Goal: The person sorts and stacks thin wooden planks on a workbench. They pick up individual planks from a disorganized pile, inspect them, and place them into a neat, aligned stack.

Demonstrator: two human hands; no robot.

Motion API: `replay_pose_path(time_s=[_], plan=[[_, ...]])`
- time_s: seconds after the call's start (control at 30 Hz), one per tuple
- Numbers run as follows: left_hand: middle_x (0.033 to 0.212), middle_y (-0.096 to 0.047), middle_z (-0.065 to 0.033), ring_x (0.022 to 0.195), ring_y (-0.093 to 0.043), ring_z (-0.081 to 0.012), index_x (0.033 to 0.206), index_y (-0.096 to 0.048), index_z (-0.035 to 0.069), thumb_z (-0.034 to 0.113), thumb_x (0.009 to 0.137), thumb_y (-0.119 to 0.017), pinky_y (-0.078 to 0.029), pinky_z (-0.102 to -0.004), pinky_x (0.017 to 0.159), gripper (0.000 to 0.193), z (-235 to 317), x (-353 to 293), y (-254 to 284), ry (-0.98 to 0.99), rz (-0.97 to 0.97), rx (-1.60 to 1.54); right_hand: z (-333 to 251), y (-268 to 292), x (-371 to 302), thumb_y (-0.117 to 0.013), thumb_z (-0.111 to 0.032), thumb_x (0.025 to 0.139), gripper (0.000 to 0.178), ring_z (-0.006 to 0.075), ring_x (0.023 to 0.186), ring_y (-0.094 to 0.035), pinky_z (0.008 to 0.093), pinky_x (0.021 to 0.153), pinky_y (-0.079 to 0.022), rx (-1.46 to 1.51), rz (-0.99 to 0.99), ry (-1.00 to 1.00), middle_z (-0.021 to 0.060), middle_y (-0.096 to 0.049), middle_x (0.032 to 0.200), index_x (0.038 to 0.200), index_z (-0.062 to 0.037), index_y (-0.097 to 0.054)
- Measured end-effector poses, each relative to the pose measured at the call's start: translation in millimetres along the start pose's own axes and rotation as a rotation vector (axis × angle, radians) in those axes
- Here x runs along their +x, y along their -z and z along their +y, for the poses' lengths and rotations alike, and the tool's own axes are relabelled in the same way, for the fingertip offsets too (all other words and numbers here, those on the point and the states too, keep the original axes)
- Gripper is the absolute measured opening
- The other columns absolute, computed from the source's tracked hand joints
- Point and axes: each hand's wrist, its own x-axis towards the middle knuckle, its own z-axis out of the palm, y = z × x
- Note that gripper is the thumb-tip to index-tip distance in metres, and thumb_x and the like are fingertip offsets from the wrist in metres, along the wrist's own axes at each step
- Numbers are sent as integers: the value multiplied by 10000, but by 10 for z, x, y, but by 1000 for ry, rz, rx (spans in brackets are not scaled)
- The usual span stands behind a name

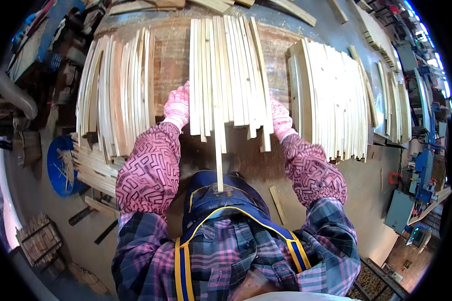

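Observation:
Between my two hands lies a row of long pale wooden strips (228, 75), side by side on a worn brown tabletop (171, 60). Their near ends are uneven, and one strip (219, 165) sticks out far toward my body. My left hand (177, 104), in a pink and white glove, grips the left side of the row. On the opposite side my right hand (280, 116), gloved alike, holds the outermost strips. The fingers of both hands are partly hidden by the wood, bent in against its edges.
More wooden strips (118, 85) lie left of my left hand, and a thick stack (336, 95) stands on the right. A blue tub (60, 168) with scraps sits on the floor at left. Blue machinery (421, 170) lines the right side. A loose offcut (277, 204) lies near me.

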Motion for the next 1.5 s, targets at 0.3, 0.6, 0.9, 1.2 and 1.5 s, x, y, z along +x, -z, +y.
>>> replay_pose_path(time_s=[0.3,0.6,0.9,1.2,1.5], plan=[[1180,-706,-178,1139,-654,-337,1441,-511,93,334,991,-568,-491,-410,1000,513,117,-738,598,510,-54,-980,-360,215,-60,-543,-19,939,673,282,1453,-382,358,1186,-328,619,-225,-348,136,-393,1587,1568,-41,-304],[1096,-695,-147,959,-662,-245,1227,-646,17,583,897,-689,-540,-391,884,657,1199,-1920,-204,1038,-571,-2402,-873,27,-894,-537,105,950,638,238,1388,-479,343,1152,-380,1474,231,-265,151,-467,1529,1546,-51,-374],[931,-661,-190,791,-668,-325,1224,-582,-32,586,949,-595,-579,-421,724,677,1100,-1573,956,799,-635,-2875,-1897,1132,-38,-668,-646,864,981,205,1220,-570,316,1005,-449,1301,-381,-320,193,-612,1342,1505,47,-401],[1053,-711,-44,954,-686,-168,1217,-656,33,308,978,-672,-564,-329,853,365,1352,-1475,1503,637,-527,-2649,-1601,490,-109,-700,-319,925,396,199,1064,-646,378,920,-537,2021,-111,-263,115,-700,1113,1211,-48,-667],[1203,-667,-53,1069,-619,-137,1443,-462,49,187,877,-782,-498,-296,946,665,1701,-1284,1327,579,-416,-1602,-1545,150,-163,-690,-519,908,854,289,1217,-583,348,1039,-426,1495,-26,-441,208,-625,1315,1524,-17,-375]])
